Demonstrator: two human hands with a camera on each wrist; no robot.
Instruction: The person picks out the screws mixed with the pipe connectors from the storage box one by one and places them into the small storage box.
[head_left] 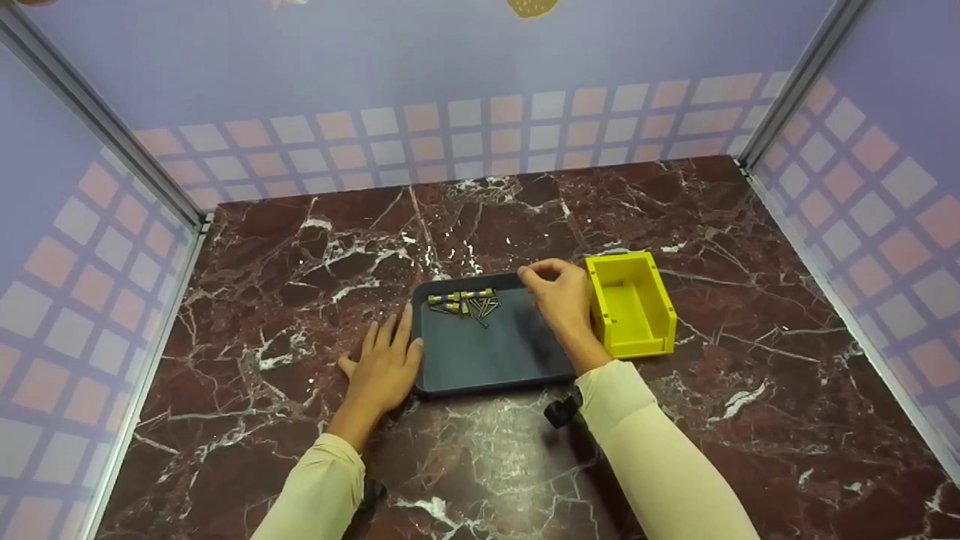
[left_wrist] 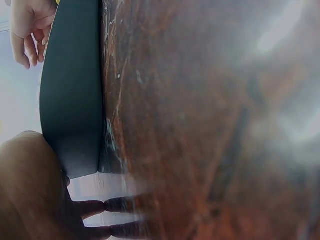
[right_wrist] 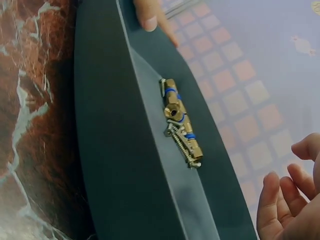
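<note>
Wall panels (head_left: 420,60), lilac, printed with pink and white squares, standing on three sides. Table (head_left: 285,405), dark red-brown with white veining, marble-like, glossy. Two sleeves (head_left: 667,450), pale cream, one on each forearm of the person. Tray (head_left: 487,352), dark grey, rectangular, shallow, raised rim, lying flat on the table. Bin (head_left: 637,350), yellow, open-topped, upright on the table just beside the tray's right end. Left hand (head_left: 384,371), palm down, fingers extended and spread, set along the tray's left edge with fingers beside its outer wall. Right hand (head_left: 564,300), raised over the tray's right end near the bin, fingers loosely curled, thumb apart from the fingertips in the right wrist view, the grasp unfilled. Brass fittings (right_wrist: 172,100), several, grouped in the tray's far left corner, the longer ones lying along the far wall; exact count unclear owing to overlap. Screws (right_wrist: 182,142), several, metallic, heaped loosely against the fittings. Bands (right_wrist: 190,135), blue, narrow, around the brass pieces.
</note>
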